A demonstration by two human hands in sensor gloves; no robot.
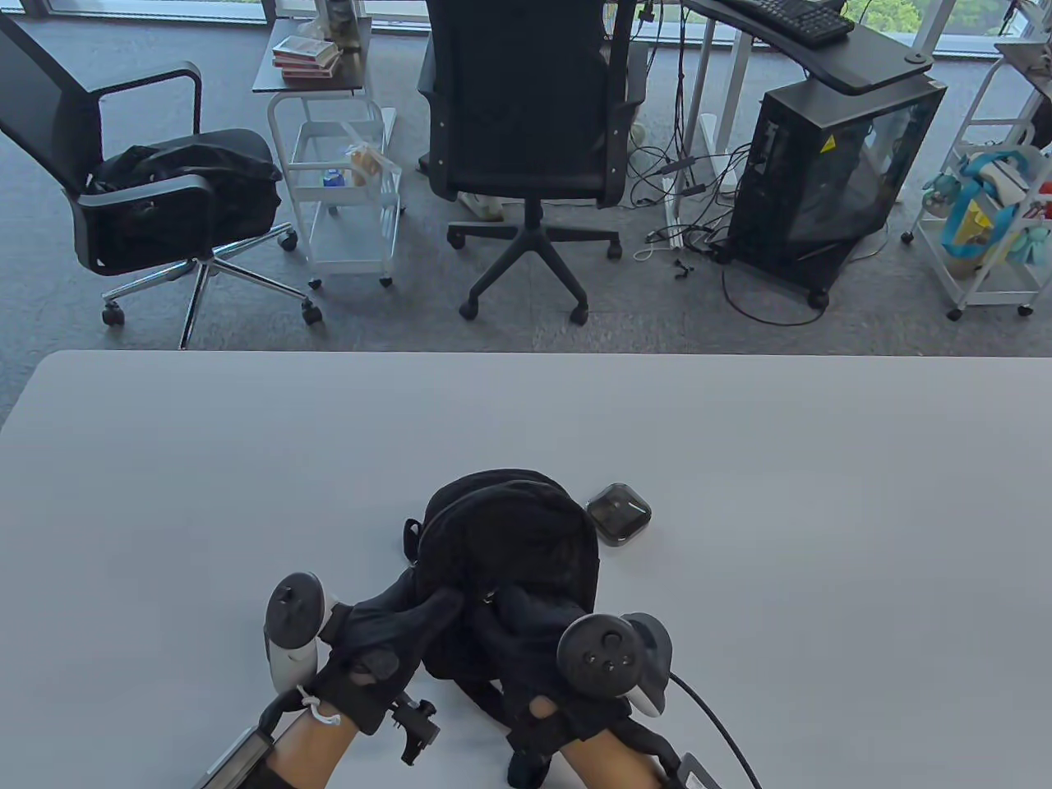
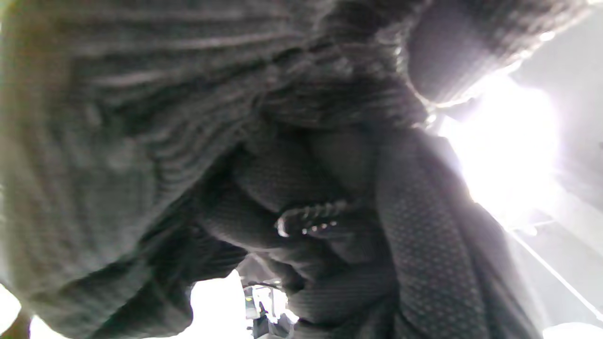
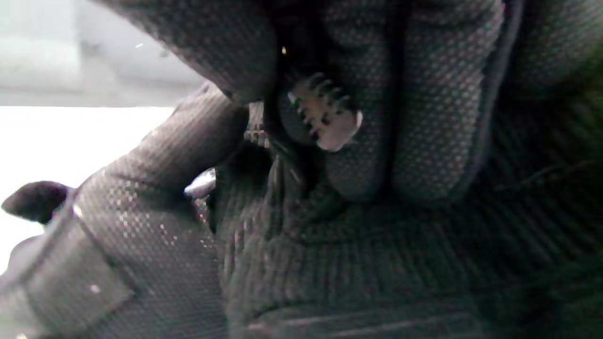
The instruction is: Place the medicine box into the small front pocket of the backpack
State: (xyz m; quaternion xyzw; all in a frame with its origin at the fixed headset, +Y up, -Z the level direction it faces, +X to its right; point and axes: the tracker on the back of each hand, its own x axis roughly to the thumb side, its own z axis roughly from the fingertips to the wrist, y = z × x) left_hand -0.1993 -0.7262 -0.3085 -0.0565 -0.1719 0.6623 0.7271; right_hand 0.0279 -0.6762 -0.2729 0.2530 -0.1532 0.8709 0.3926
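A small black backpack [image 1: 509, 551] lies on the grey table [image 1: 164, 493], its near end toward me. The medicine box [image 1: 618, 514], a dark see-through square case, lies on the table just right of the backpack's far end, untouched. My left hand [image 1: 411, 625] grips the backpack's fabric at the near left. My right hand [image 1: 526, 616] meets it there and pinches a ridged zipper pull [image 3: 325, 115], which also shows in the left wrist view [image 2: 308, 220]. Both wrist views are filled by gloved fingers [image 3: 424, 94] and black fabric; the pocket opening is hidden.
The table's far edge [image 1: 526, 355] runs across the middle of the table view. Beyond it stand office chairs [image 1: 526, 123], a white cart [image 1: 345, 189] and a computer tower [image 1: 830, 173] on the carpet.
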